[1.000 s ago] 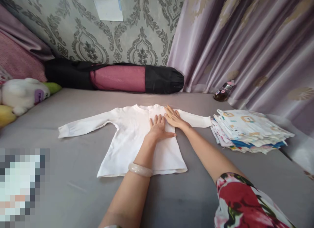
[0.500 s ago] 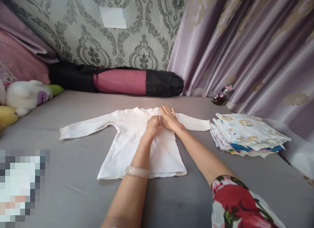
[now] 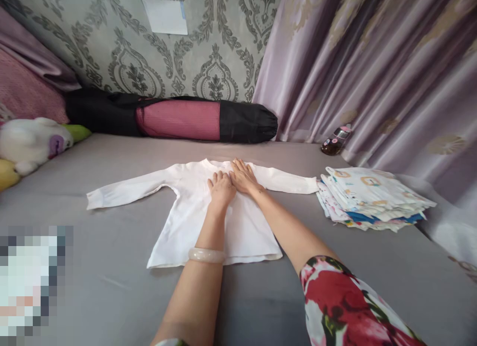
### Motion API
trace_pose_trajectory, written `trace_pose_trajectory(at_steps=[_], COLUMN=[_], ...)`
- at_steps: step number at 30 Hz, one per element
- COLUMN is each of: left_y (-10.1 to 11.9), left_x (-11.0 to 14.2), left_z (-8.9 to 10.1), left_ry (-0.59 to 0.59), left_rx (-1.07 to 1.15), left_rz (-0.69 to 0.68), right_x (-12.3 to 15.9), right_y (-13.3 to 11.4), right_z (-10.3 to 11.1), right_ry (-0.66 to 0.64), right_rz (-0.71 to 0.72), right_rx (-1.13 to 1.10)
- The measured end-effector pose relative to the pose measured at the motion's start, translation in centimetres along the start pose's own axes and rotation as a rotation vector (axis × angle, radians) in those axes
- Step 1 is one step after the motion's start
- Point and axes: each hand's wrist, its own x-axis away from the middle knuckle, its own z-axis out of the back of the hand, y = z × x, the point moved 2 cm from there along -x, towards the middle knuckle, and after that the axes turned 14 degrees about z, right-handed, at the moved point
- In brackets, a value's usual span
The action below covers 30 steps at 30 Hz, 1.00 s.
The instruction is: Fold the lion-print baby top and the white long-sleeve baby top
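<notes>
A white long-sleeved shirt [image 3: 194,207] lies spread flat on the grey bed sheet [image 3: 112,281], sleeves stretched out to both sides. My left hand [image 3: 220,187] rests palm down on the chest of the shirt, fingers extended; a pale bangle [image 3: 206,255] circles that wrist. My right hand [image 3: 244,177] lies flat beside it, just below the collar, fingers stretched out and touching the left hand. Neither hand holds anything.
A stack of folded patterned cloths [image 3: 368,199] sits at the right. A rolled pink mat in a black bag [image 3: 175,120] lies against the wall. A white plush toy [image 3: 32,142] is at the left, a small bottle [image 3: 333,139] by the purple curtain [image 3: 372,72].
Both hands have slid up the shirt and to the left, toward the collar, and come together side by side. The shirt has stayed in place.
</notes>
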Motion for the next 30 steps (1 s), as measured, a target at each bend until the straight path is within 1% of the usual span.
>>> trace_pose_trajectory(at_steps=[3,6,10,15,17,19,21,22,24,26,28,30], left_y=[0.0,-0.2,-0.4,-0.3,-0.1,-0.2,-0.5,-0.8,-1.4,-2.1,-2.4,-2.5], left_x=[-0.4,-0.7,-1.0,-0.9,-0.9,-0.9,-0.7,-0.6,-0.2,0.3,0.8,0.9], left_z=[-0.1,-0.4,-0.8,-0.9,-0.5,0.6,2.3,3.3,5.6,7.5,8.4,8.5], left_ry=[0.000,0.020,0.036,0.024,-0.002,-0.089,-0.192,-0.203,-0.149,-0.059,-0.014,-0.025], left_rx=[0.040,0.054,0.037,0.017,0.010,0.014,0.057,0.105,0.221,0.303,0.329,0.318], left_rz=[0.020,0.023,0.001,-0.016,-0.016,-0.013,-0.009,-0.018,-0.040,-0.053,-0.057,-0.048], right_x=[1.2,3.8,8.8,15.3,17.4,18.8,19.4,19.4,18.6,17.1,15.2,13.3], right_y=[-0.7,-2.0,-4.0,-5.8,-6.0,-6.1,-6.0,-6.0,-6.2,-6.8,-7.6,-8.5], right_z=[0.2,0.4,0.8,1.5,1.9,2.3,2.9,3.1,3.5,3.5,2.8,1.8], right_ry=[-0.032,-0.069,-0.077,-0.100,-0.118,-0.132,-0.142,-0.145,-0.138,-0.116,-0.095,-0.093], right_rz=[-0.001,0.037,0.119,0.285,0.342,0.370,0.376,0.378,0.392,0.415,0.433,0.432], right_rx=[-0.030,-0.054,-0.083,-0.068,-0.070,-0.073,-0.072,-0.068,-0.049,-0.030,-0.026,-0.042])
